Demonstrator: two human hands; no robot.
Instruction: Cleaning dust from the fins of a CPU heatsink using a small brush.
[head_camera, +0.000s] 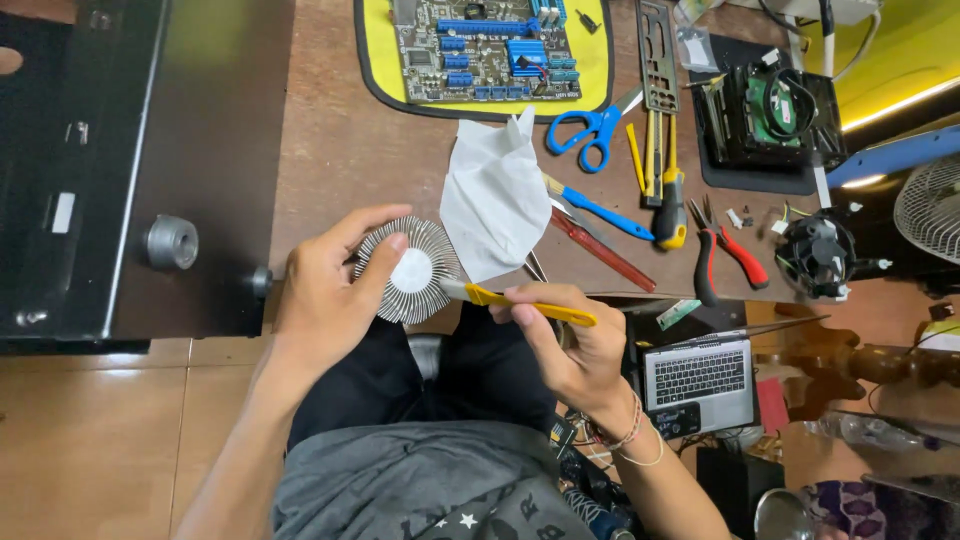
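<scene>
the brown bench (340, 150) carries, from largest down: a black computer case (120, 170) at its left edge, a circuit board (487, 45) on a yellow mat (378, 50) at the far side, a white tissue (495, 195) near the middle, blue-handled scissors (585, 130), a red-handled tool (600, 250) and red-handled pliers (740, 255) to the right.

the round finned heatsink (410, 272) is held over the near edge of the bench, above the person's lap. the left hand (325, 295) grips it by the rim, fingers (385, 262) curled over the fins, thumb above.

the right hand (570, 345) is closed around the yellow handle of a small brush (530, 305); the brush tip touches the right rim of the heatsink.
</scene>
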